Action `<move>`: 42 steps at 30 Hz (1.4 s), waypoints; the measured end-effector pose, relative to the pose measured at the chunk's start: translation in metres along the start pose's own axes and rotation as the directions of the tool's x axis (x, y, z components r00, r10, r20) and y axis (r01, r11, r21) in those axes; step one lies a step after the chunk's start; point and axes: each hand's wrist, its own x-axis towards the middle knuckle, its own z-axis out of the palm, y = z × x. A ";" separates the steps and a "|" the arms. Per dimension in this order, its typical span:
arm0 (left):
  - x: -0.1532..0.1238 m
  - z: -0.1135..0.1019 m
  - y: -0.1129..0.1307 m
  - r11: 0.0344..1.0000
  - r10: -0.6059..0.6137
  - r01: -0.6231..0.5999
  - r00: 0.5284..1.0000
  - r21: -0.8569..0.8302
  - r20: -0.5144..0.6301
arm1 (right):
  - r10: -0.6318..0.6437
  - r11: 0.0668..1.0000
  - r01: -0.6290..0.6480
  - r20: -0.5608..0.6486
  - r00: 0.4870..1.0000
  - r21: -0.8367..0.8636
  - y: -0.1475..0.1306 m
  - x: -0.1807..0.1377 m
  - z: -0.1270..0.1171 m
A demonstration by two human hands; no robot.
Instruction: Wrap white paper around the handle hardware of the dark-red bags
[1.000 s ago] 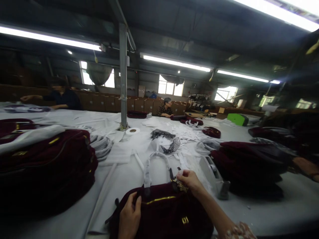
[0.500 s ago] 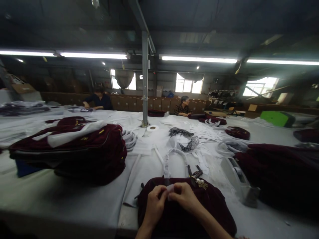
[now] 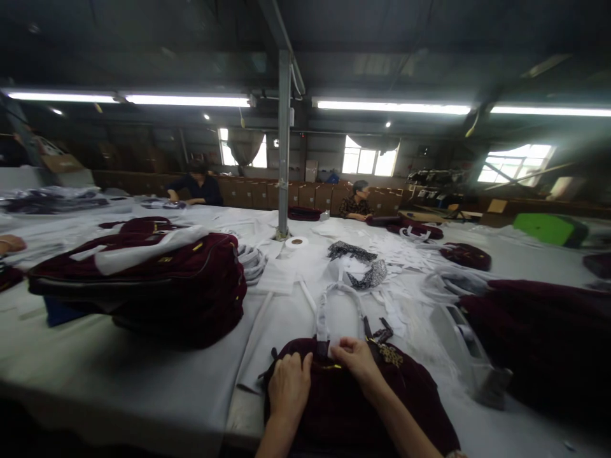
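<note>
A dark maroon bag (image 3: 344, 407) lies in front of me, its wrapped white handle (image 3: 322, 318) standing up at the far edge. My left hand (image 3: 289, 387) is closed over the upper left part of the bag, fingers curled on the fabric. Between the thumb and fingers of my right hand (image 3: 358, 361) is a small white piece of paper (image 3: 333, 346), just beside the handle's base. A yellow strip (image 3: 334, 366) shows on the bag between my hands. A gold-coloured ornament (image 3: 391, 355) hangs at the right of its top.
Stacked maroon bags (image 3: 143, 286) stand at the left, with more bags (image 3: 539, 337) at the right. A grey tape dispenser (image 3: 470, 350) sits beside my bag. Beyond are a white roll (image 3: 296, 242), patterned fabric (image 3: 367, 275), a post (image 3: 284, 146) and two people across the table.
My hands have moved apart. The left has gone to the bag's left side, while the right keeps the white piece near the handle. The yellow strip now shows.
</note>
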 end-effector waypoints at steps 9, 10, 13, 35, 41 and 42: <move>-0.007 0.013 0.005 0.982 -0.050 0.047 0.999 -0.185 -0.012 | 0.192 0.967 -0.174 -0.084 0.978 0.185 0.015 0.012 0.004; -0.008 0.012 0.005 0.974 -0.049 0.047 0.999 -0.220 -0.004 | 0.197 0.964 -0.177 -0.083 0.977 0.197 0.016 0.013 0.003; -0.010 0.009 0.003 0.951 -0.025 0.024 1.000 -0.307 0.001 | 0.203 0.951 -0.179 -0.071 0.977 0.252 0.018 0.015 0.004; -0.012 0.013 0.000 0.917 0.027 -0.050 0.998 -0.396 -0.064 | 0.268 0.902 -0.253 0.006 0.963 0.349 0.006 0.021 0.022; -0.013 0.011 0.001 0.924 0.033 -0.058 0.997 -0.378 -0.071 | 0.224 0.936 -0.223 0.026 0.974 0.272 0.009 0.020 0.023; -0.013 0.011 0.001 0.924 0.034 -0.059 0.997 -0.378 -0.072 | 0.214 0.942 -0.215 0.029 0.976 0.258 0.009 0.019 0.024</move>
